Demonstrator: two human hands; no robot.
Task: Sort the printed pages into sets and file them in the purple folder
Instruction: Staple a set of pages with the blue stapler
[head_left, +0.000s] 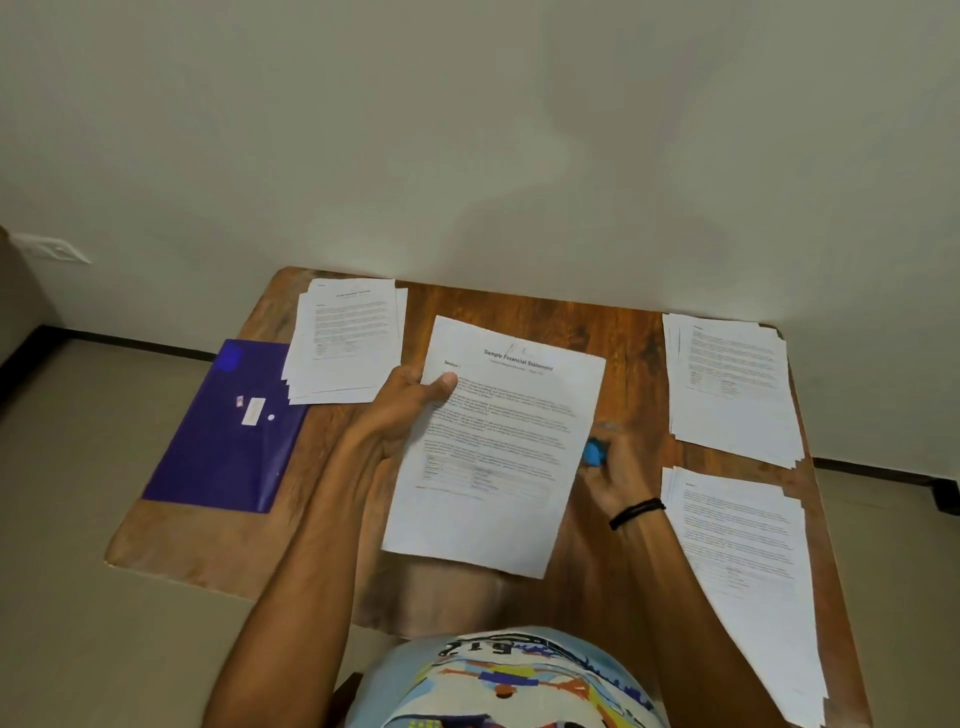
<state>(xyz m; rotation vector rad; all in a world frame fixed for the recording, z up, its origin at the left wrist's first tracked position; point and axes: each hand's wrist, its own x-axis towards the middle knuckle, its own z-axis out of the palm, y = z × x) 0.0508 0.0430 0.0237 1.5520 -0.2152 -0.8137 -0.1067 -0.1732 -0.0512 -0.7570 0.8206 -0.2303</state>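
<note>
Mid-sort, I reckon: left hand (400, 410) grips a white printed page (498, 447) over the brown wooden surface (634, 364), right hand (618, 478) clutches a small blue object (594, 451), three paper stacks (345, 343) (727, 379) (748, 571) laid out, flat purple plastic folder (223, 441) at left apparently unfilled.

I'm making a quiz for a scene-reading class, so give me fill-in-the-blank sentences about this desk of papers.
1. The left hand holds a page headed "Sample ____ Statement".
2. The folder at the left edge of the table is ____.
3. Counting the far-left stack, far-right stack and near-right stack, ____ stacks lie there.
4. The right hand is at a small ____ object.

Missing words: Financial; purple; three; blue.
</note>
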